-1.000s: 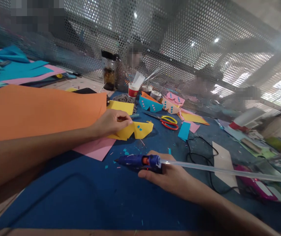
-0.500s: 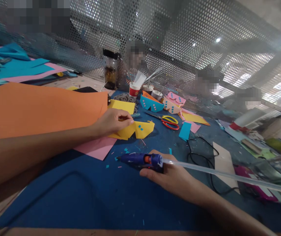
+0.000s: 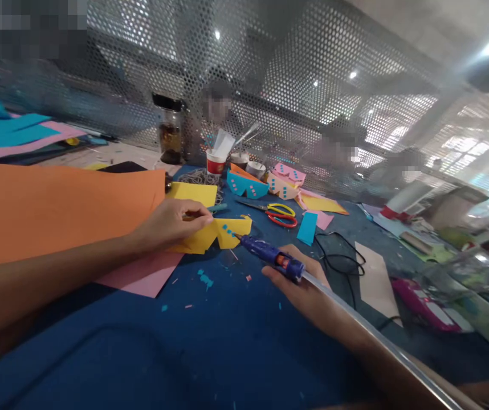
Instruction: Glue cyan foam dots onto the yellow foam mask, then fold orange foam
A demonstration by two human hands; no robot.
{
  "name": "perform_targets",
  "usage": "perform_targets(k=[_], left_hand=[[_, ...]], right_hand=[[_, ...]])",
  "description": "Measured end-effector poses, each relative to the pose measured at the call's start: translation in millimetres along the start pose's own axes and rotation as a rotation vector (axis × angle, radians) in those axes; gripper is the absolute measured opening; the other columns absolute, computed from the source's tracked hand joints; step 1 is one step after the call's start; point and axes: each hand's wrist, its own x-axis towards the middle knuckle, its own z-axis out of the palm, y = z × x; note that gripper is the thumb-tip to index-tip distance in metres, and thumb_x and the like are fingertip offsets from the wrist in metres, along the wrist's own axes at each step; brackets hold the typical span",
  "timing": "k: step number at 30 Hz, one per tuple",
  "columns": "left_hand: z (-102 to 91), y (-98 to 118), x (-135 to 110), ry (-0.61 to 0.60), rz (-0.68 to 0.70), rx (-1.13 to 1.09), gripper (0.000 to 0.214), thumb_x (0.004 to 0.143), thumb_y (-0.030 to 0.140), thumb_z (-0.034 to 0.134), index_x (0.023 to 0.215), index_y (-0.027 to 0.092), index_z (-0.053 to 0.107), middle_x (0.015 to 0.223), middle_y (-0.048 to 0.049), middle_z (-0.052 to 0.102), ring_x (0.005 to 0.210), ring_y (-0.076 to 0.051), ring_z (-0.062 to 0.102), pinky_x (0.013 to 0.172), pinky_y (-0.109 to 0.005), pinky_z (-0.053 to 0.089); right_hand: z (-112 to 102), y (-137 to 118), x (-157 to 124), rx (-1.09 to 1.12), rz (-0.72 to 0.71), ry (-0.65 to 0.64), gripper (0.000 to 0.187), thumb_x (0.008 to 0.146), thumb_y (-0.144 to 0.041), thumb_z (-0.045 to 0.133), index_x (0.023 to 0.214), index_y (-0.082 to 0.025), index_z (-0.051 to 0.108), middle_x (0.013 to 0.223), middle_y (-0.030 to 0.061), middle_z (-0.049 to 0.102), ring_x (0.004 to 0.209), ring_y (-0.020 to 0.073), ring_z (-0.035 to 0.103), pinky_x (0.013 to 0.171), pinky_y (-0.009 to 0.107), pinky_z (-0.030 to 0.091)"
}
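My left hand [image 3: 178,219] has its thumb and fingers pinched on the yellow paper glasses [image 3: 236,223], whose lens part carries a row of small blue squares. A slim teal stick [image 3: 217,208] shows just behind the fingertips; whether the hand also grips it is unclear. In my right hand [image 3: 302,273] is a dark blue hot glue gun [image 3: 265,250] with a long clear glue stick [image 3: 355,313] running out of its back. The gun's nozzle is right at the lower right of the blue squares, touching or nearly touching the yellow paper.
A large orange sheet [image 3: 56,210] covers the left, beside a pink sheet [image 3: 144,277]. Scissors [image 3: 281,213], finished blue paper glasses [image 3: 247,185], a red-and-white cup [image 3: 216,163] and a jar [image 3: 170,134] stand behind. A black cord [image 3: 342,259] and magenta object [image 3: 426,304] lie right.
The glue gun has moved from scraps on the blue mat up to the yellow glasses, its nozzle tilting upward. Another blue square shows near the nozzle. My left hand keeps its pinch.
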Motion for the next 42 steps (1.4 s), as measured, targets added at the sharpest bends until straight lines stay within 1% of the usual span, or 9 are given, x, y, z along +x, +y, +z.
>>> perform_targets(k=[3,8,13,20,26,35,42], left_hand=[[-1.0,-0.8,-0.5,-0.007,-0.003,0.009,0.035,0.088,0.051,0.062,0.087,0.02,0.078,0.092,-0.0056,0.081,0.089,-0.024,0.072,0.079,-0.031,0.052],[-0.6,-1.7,0.2,0.006,-0.028,0.016,0.037,0.086,0.054,0.062,0.085,0.021,0.078,0.09,-0.006,0.081,0.086,-0.024,0.071,0.076,-0.032,0.051],[-0.9,-0.4,0.0,0.009,-0.042,0.006,0.036,0.085,0.053,0.064,0.086,0.021,0.079,0.09,-0.0049,0.082,0.086,-0.024,0.071,0.076,-0.03,0.051],[-2.3,2.6,-1.8,-0.005,-0.023,-0.004,0.038,0.088,0.051,0.065,0.088,0.017,0.079,0.09,-0.0057,0.081,0.086,-0.021,0.07,0.078,-0.031,0.05],[-2.6,1.0,-1.8,-0.001,-0.032,-0.006,0.038,0.087,0.054,0.065,0.087,0.019,0.079,0.09,-0.0051,0.081,0.086,-0.022,0.07,0.078,-0.031,0.05],[-2.6,1.4,-1.6,0.004,-0.012,0.011,0.037,0.087,0.052,0.065,0.085,0.019,0.079,0.087,-0.0043,0.08,0.085,-0.022,0.07,0.077,-0.031,0.05],[-1.9,1.6,-1.0,0.008,-0.024,-0.006,0.037,0.086,0.054,0.064,0.085,0.021,0.079,0.09,-0.0054,0.081,0.086,-0.023,0.072,0.077,-0.031,0.051]], right_hand=[[0.4,5.8,1.7,-0.058,-0.002,0.03,0.024,0.097,-0.046,0.073,0.1,-0.023,0.066,0.087,-0.002,0.069,0.073,0.0139,0.061,0.065,0.025,0.043],[4.9,8.8,2.3,-0.177,-0.039,-0.009,0.023,0.098,-0.046,0.071,0.101,-0.024,0.065,0.088,-0.0012,0.072,0.072,0.0152,0.063,0.065,0.026,0.043],[5.3,9.1,3.7,-0.261,-0.082,0.014,0.023,0.1,-0.046,0.068,0.102,-0.023,0.065,0.087,0.0003,0.073,0.07,0.016,0.065,0.065,0.026,0.044],[6.6,15.3,2.5,-0.321,-0.114,-0.001,0.024,0.102,-0.047,0.066,0.106,-0.024,0.064,0.094,0.002,0.075,0.079,0.0187,0.07,0.07,0.028,0.046],[7.5,16.4,3.7,-0.346,-0.145,-0.008,0.024,0.103,-0.046,0.064,0.108,-0.022,0.064,0.098,0.0043,0.076,0.082,0.02,0.071,0.071,0.029,0.046],[7.7,17.6,3.9,-0.355,-0.15,-0.013,0.022,0.104,-0.044,0.065,0.109,-0.022,0.063,0.096,0.0038,0.076,0.08,0.0198,0.071,0.069,0.028,0.045],[8.4,17.7,4.0,-0.372,-0.158,-0.008,0.022,0.103,-0.042,0.066,0.109,-0.022,0.063,0.095,0.004,0.076,0.08,0.0202,0.071,0.069,0.029,0.045]])
